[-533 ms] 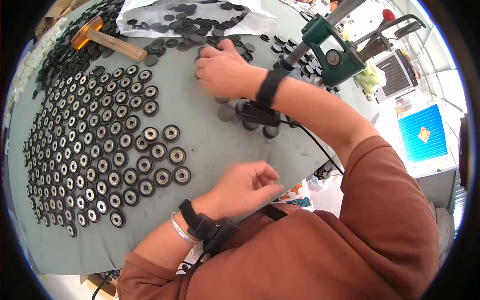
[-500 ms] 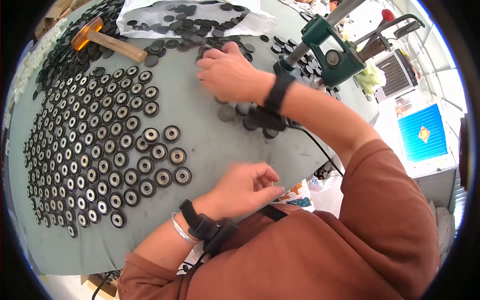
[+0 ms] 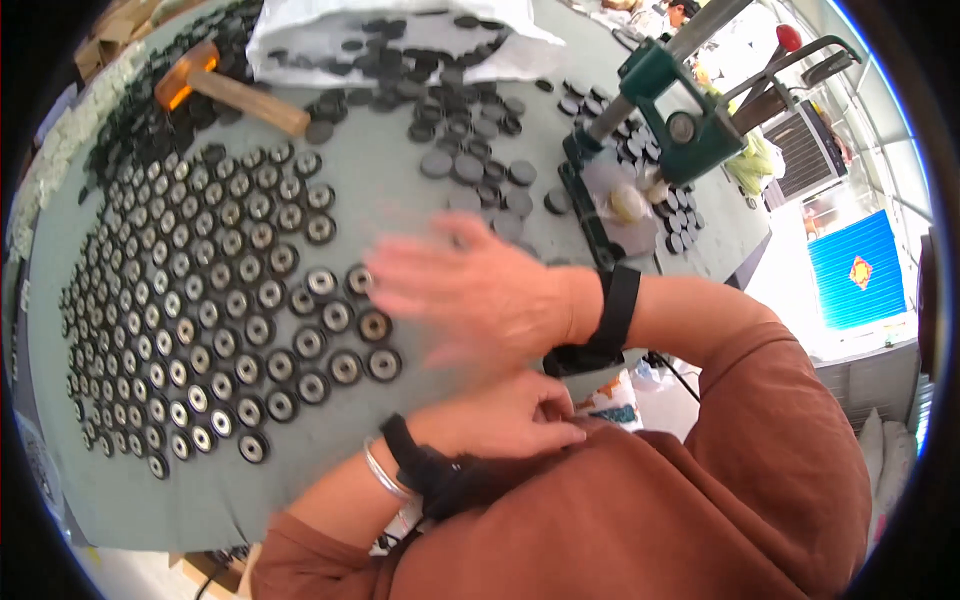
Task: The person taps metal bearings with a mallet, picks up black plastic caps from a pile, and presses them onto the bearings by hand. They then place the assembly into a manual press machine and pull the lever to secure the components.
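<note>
My right hand (image 3: pixel 485 290), smeared by motion, hovers over the middle of the table with its fingers stretched out to the left. It is open, and I see nothing in it. Below it, close to my body, my left hand (image 3: pixel 490 420) has its fingers loosely curled, the thumb apart from them and nothing visible between. Left of both hands lie rows of black-rimmed wheels with metal bearings (image 3: pixel 384 364); the right fingertips are nearest the rightmost ones. Loose black round caps (image 3: pixel 468 167) are scattered beyond the right hand, some partly behind it.
A green hand press (image 3: pixel 690 125) with a red-knobbed lever stands at the far right, several round caps (image 3: pixel 675 222) beside it. A white bag (image 3: pixel 535 55) spills dark discs at the back. An orange-headed mallet (image 3: pixel 250 100) lies at the back left, near a dark heap of caps (image 3: pixel 140 125).
My right hand has come back from the far caps toward my body, and its fingers have spread. My left hand has shifted slightly right and down. The whole view has shifted a little.
</note>
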{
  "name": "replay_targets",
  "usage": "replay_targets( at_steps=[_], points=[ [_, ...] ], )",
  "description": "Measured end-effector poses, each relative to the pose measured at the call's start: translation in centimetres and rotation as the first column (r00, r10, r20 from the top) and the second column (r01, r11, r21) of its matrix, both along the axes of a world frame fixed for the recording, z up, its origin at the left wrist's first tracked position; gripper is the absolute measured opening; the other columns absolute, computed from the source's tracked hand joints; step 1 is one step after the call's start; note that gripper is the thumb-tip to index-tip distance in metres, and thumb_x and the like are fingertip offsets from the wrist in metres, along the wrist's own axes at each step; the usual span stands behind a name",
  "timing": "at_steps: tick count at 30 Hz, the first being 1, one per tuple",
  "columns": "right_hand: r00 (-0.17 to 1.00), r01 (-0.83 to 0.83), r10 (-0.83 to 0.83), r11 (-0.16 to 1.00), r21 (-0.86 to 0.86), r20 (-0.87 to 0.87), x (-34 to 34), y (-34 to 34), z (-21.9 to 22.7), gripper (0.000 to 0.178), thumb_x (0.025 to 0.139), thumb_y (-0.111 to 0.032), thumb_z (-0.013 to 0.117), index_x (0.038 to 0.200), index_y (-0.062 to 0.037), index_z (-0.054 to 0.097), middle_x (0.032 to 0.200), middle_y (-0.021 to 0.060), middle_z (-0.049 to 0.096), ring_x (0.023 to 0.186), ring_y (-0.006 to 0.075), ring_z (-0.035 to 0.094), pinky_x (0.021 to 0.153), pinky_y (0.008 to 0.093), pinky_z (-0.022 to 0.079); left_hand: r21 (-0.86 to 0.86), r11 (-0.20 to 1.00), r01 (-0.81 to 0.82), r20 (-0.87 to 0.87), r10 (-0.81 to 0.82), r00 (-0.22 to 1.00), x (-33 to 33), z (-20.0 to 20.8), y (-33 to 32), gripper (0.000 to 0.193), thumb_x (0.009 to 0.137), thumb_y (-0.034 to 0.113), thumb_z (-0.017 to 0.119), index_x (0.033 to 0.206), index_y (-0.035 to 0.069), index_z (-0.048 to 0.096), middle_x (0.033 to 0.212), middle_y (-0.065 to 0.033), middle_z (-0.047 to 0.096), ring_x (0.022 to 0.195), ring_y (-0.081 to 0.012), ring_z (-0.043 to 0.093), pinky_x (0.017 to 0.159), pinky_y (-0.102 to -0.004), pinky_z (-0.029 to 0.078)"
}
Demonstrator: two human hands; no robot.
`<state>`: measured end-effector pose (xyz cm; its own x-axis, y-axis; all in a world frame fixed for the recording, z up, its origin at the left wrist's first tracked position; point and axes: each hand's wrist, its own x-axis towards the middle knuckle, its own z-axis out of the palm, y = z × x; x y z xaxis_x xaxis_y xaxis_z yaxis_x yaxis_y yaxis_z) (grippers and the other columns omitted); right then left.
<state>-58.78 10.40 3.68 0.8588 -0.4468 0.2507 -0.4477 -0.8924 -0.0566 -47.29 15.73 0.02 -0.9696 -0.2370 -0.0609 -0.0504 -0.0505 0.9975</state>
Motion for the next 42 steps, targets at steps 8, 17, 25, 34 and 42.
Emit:
replay_targets(
  at_steps=[8, 17, 25, 34, 42],
  points=[
    [0.980, 0.199, -0.199, 0.980, -0.021, 0.013, -1.1, -3.9, 1.4, 0.023, 0.079, -0.023, 0.059, 0.098, -0.0098, 0.056, 0.098, 0.0069, 0.056, 0.092, 0.0223, 0.055, 0.082, 0.0403, 0.035, 0.276, 0.958, -0.080, 0.041, 0.071, 0.997, 0.1, -1.6, 0.2, 0.017, 0.082, 0.016, 0.065, 0.088, 0.001, 0.062, 0.078, -0.0010, 0.063, 0.069, -0.0051, 0.056, 0.063, -0.0200, 0.046],
    [0.761, 0.614, -0.603, 0.789, 0.034, 0.239, -6.4, -15.4, -1.3, 0.026, 0.083, -0.026, 0.054, 0.098, -0.0076, 0.062, 0.092, 0.0073, 0.061, 0.090, 0.0256, 0.057, 0.075, 0.0395, 0.044, 0.392, 0.905, -0.165, -0.020, 0.188, 0.982, -0.2, -1.0, -0.6, 0.016, 0.082, 0.016, 0.066, 0.086, 0.001, 0.063, 0.074, 0.0002, 0.062, 0.064, -0.0035, 0.054, 0.059, -0.0192, 0.045],
    [0.539, 0.842, -0.811, 0.514, 0.165, -0.227, -4.4, -20.8, -0.2, 0.061, 0.086, -0.052, 0.040, 0.122, -0.0039, 0.049, 0.122, 0.0242, 0.048, 0.118, 0.0406, 0.038, 0.094, 0.0565, 0.029, 0.436, 0.893, -0.117, 0.015, 0.122, 0.992, 0.3, -1.1, -0.6, 0.017, 0.082, 0.009, 0.064, 0.095, -0.002, 0.060, 0.087, -0.0035, 0.062, 0.081, -0.0080, 0.057, 0.073, -0.0226, 0.047],
    [0.760, 0.588, -0.604, 0.796, -0.142, -0.239, 1.7, -24.2, -3.1, 0.048, 0.081, -0.022, 0.052, 0.124, -0.0066, 0.040, 0.125, 0.0206, 0.042, 0.117, 0.0347, 0.040, 0.090, 0.0563, 0.031, 0.428, 0.889, -0.163, -0.003, 0.182, 0.983, 0.3, -1.1, -0.7, 0.019, 0.084, 0.009, 0.062, 0.100, -0.001, 0.058, 0.091, -0.0037, 0.061, 0.085, -0.0096, 0.056, 0.077, -0.0242, 0.047],
    [0.464, 0.886, -0.880, 0.463, -0.041, 0.098, -6.9, -28.0, -1.0, 0.025, 0.081, -0.020, 0.052, 0.101, -0.0068, 0.060, 0.093, 0.0146, 0.064, 0.089, 0.0314, 0.061, 0.080, 0.0421, 0.045, 0.424, 0.870, -0.251, 0.028, 0.265, 0.964, -0.2, -1.6, -0.6, 0.025, 0.082, 0.019, 0.065, 0.097, 0.000, 0.060, 0.086, -0.0043, 0.063, 0.079, -0.0085, 0.057, 0.070, -0.0232, 0.047]
  ],
)
